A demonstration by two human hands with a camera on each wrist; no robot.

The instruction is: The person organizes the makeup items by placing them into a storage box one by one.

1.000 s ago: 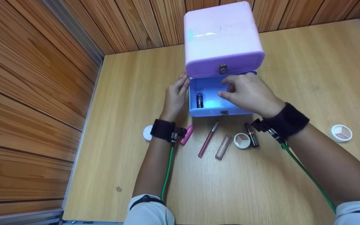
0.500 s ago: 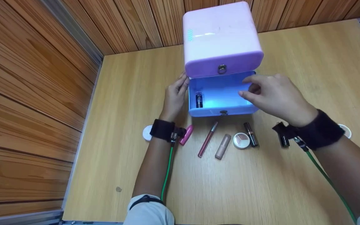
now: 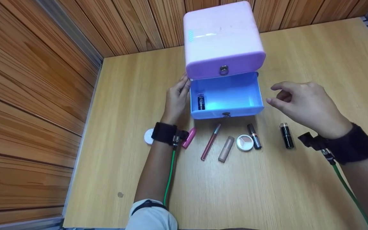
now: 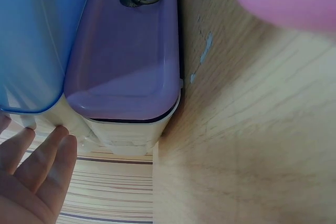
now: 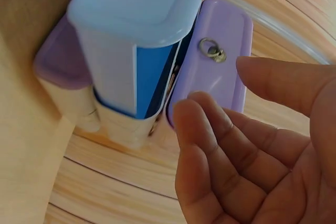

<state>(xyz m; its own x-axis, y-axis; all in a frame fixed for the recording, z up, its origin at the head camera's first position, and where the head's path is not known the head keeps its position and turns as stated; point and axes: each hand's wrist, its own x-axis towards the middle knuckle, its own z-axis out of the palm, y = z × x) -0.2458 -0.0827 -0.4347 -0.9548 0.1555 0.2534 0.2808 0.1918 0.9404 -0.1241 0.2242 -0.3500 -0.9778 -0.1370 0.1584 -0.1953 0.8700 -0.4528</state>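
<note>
A small drawer cabinet with a pink top stands at the back, its blue middle drawer pulled out. Inside that drawer, at the left, lies a dark lipstick tube. My left hand rests its fingers against the cabinet's left side; in the left wrist view those fingertips reach its pale side wall by the drawer. My right hand hovers to the right of the drawer, holding nothing. Its thumb and bent fingers stand apart in the right wrist view.
On the table before the drawer lie a pink tube, a red lip gloss, a mauve tube, a round three-colour palette and a black tube. Another black tube lies farther right. A white round item is partly behind the left wrist.
My right hand has moved right, from over the drawer to beside it. The right-hand black tube now shows fully, while the far-right palette is hidden. My left hand has stayed at the cabinet.
</note>
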